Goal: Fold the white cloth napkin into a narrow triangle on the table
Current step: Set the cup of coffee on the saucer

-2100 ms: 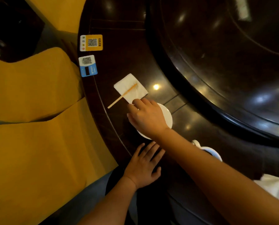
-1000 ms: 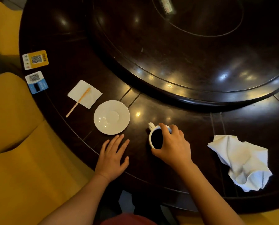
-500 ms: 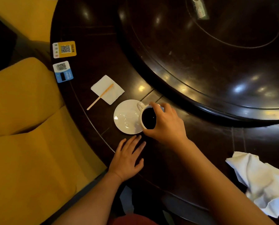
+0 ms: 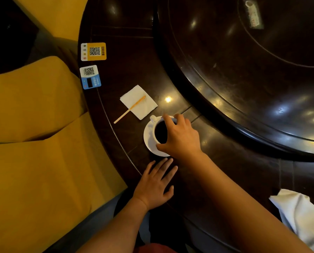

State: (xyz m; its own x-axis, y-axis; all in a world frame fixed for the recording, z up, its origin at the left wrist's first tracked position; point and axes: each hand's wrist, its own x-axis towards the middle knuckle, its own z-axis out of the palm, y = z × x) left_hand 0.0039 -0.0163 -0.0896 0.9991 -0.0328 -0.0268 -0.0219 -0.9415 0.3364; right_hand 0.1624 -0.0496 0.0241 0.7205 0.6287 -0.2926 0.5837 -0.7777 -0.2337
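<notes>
The white cloth napkin [image 4: 302,214] lies crumpled at the lower right of the dark table, partly cut off by the frame edge and far from both hands. My right hand [image 4: 180,137] grips the rim of a white cup [image 4: 159,131] of dark drink from above, on a white saucer [image 4: 149,143]. My left hand [image 4: 157,183] rests flat on the table's near edge, fingers spread, holding nothing.
A small paper napkin [image 4: 142,105] with a wooden stir stick [image 4: 129,109] across it lies beyond the saucer. Two QR code cards [image 4: 93,51] [image 4: 90,77] sit at the table's left edge. A raised turntable [image 4: 253,70] fills the centre. Yellow seat cushions [image 4: 34,134] are at left.
My right hand carried the cup left from the bare table onto the saucer and now holds it centred there. My left hand stayed flat on the table edge.
</notes>
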